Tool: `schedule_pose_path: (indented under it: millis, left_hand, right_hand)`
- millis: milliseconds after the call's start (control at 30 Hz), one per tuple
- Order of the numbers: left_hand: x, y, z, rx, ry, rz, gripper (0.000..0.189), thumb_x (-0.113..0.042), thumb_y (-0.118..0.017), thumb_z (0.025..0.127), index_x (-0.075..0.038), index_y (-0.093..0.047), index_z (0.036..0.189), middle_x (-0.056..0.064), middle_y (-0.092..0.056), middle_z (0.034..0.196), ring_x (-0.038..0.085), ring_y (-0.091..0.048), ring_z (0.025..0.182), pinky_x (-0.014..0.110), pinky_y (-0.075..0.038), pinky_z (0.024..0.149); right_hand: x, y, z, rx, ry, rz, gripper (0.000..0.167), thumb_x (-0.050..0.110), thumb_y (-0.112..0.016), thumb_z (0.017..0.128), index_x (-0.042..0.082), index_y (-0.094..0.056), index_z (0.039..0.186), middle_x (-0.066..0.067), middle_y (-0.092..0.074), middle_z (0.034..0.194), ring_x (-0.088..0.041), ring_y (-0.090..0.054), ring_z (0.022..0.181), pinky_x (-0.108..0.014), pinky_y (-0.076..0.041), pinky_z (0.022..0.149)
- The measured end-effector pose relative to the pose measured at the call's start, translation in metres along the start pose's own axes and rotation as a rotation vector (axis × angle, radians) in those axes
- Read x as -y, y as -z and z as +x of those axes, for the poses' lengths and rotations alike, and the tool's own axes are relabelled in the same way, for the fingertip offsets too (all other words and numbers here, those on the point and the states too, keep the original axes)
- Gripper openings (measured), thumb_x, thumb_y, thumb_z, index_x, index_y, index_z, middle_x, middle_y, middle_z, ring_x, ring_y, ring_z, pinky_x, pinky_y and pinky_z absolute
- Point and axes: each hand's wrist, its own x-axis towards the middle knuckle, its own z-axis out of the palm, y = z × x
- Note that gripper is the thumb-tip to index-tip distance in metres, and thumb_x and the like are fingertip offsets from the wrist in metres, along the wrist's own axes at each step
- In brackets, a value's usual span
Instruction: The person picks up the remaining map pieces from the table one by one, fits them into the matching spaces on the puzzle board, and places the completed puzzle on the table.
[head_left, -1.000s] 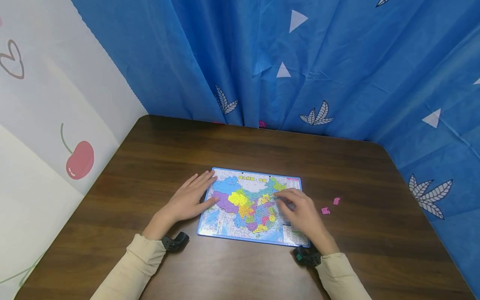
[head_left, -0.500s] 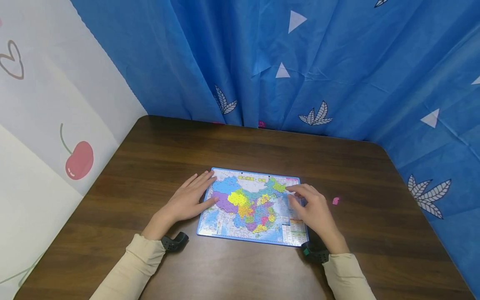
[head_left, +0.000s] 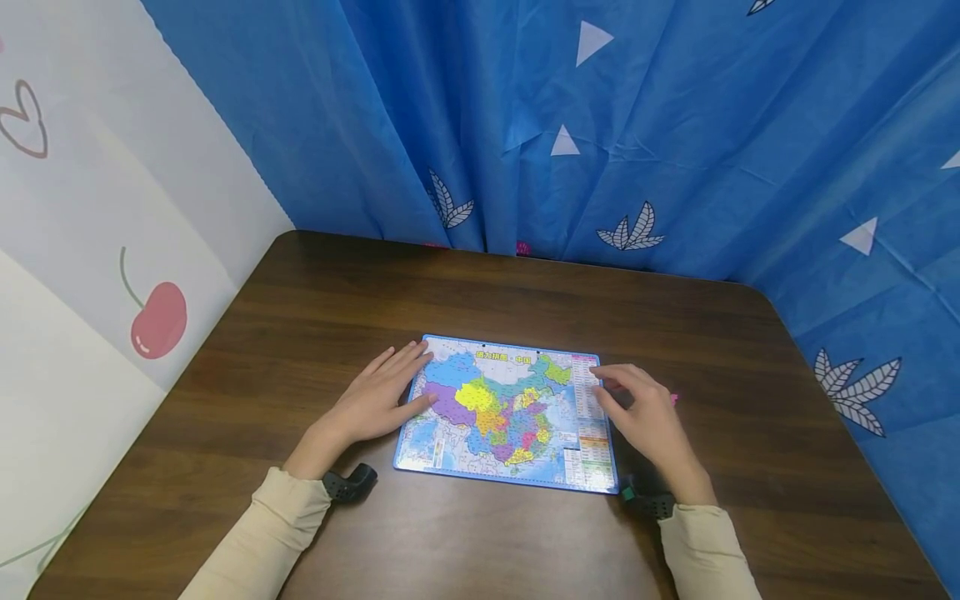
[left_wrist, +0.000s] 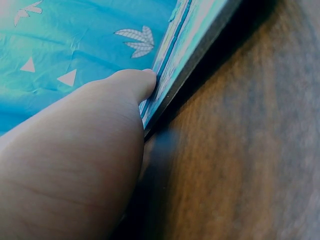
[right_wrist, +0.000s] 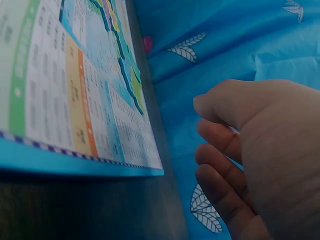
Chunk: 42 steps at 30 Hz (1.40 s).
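A map puzzle board (head_left: 592,467) with a blue rim and colourful map pieces lies flat on the table. My left hand (head_left: 367,408) rests on its left edge, fingers spread over the corner and thumb on the map; the thumb (left_wrist: 142,82) also shows against the board in the left wrist view. Just over the board's right edge hovers my right hand (head_left: 648,417), its fingers loosely bent. Nothing shows between its thumb and fingers in the right wrist view, where the hand (right_wrist: 265,135) is apart from the board. A pink puzzle piece (head_left: 675,398) peeks out behind that hand, mostly hidden.
The brown wooden table (head_left: 480,292) reaches back to a blue curtain (head_left: 480,125). A white wall covering (head_left: 75,208) with a cherry print stands on the left. Each wrist carries a black camera mount, such as the left mount (head_left: 351,484).
My right hand has moved rightward from the map's middle to the board's right edge. It now covers one pink piece and most of another. The left hand has stayed put.
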Motion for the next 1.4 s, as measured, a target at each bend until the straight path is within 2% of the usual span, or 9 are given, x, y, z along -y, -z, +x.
schedule_pose_path:
  millis: [233,467,700,900,1100,1400]
  left_hand:
    - [0.001,0.000,0.000,0.001,0.004,0.001,0.077,-0.058,-0.055,0.100,-0.012,-0.038,0.160,0.007,-0.027,0.170,0.027,-0.019,0.159,0.051,-0.012,0.130]
    - [0.002,-0.001,0.000,-0.001,-0.002,0.002,0.078,-0.058,-0.054,0.100,-0.012,-0.038,0.160,0.007,-0.027,0.170,0.027,-0.020,0.159,0.051,-0.012,0.130]
    - [0.001,-0.001,0.000,-0.001,-0.002,0.000,0.077,-0.058,-0.055,0.100,-0.012,-0.039,0.160,0.007,-0.027,0.170,0.027,-0.020,0.159,0.051,-0.013,0.130]
    - [0.001,-0.001,0.000,0.007,0.007,-0.005,0.077,-0.058,-0.053,0.100,-0.012,-0.039,0.160,0.006,-0.026,0.170,0.025,-0.019,0.160,0.049,-0.012,0.130]
    - [0.002,-0.001,0.000,0.023,0.017,-0.005,0.077,-0.059,-0.052,0.101,-0.013,-0.037,0.161,0.004,-0.024,0.171,0.023,-0.017,0.160,0.047,-0.010,0.131]
    - [0.002,-0.001,0.000,0.027,0.020,-0.005,0.077,-0.059,-0.052,0.101,-0.014,-0.036,0.161,0.003,-0.024,0.171,0.023,-0.017,0.160,0.046,-0.009,0.131]
  right_hand:
    - [-0.006,0.005,-0.001,0.001,-0.056,0.014,0.042,0.010,-0.079,0.091,0.008,-0.067,0.132,-0.010,-0.073,0.114,-0.024,-0.069,0.095,-0.051,-0.062,0.085]
    - [-0.013,0.013,-0.004,0.001,-0.084,-0.014,0.040,0.013,-0.078,0.093,0.011,-0.068,0.132,-0.009,-0.072,0.117,-0.024,-0.068,0.098,-0.048,-0.062,0.082]
    - [-0.020,0.021,-0.005,-0.001,-0.099,-0.010,0.041,0.013,-0.077,0.093,0.009,-0.067,0.132,-0.012,-0.070,0.121,-0.028,-0.069,0.101,-0.053,-0.061,0.085]
    - [-0.027,0.025,-0.006,0.015,-0.131,-0.039,0.041,0.014,-0.076,0.094,0.008,-0.066,0.133,-0.016,-0.067,0.127,-0.033,-0.068,0.103,-0.052,-0.062,0.078]
    - [-0.032,0.031,-0.007,0.034,-0.150,-0.056,0.042,0.016,-0.074,0.096,0.007,-0.064,0.135,-0.020,-0.065,0.131,-0.037,-0.065,0.108,-0.060,-0.059,0.084]
    - [-0.036,0.038,-0.008,0.056,-0.191,-0.084,0.044,0.018,-0.074,0.096,0.006,-0.062,0.137,-0.023,-0.063,0.133,-0.041,-0.065,0.109,-0.061,-0.059,0.086]
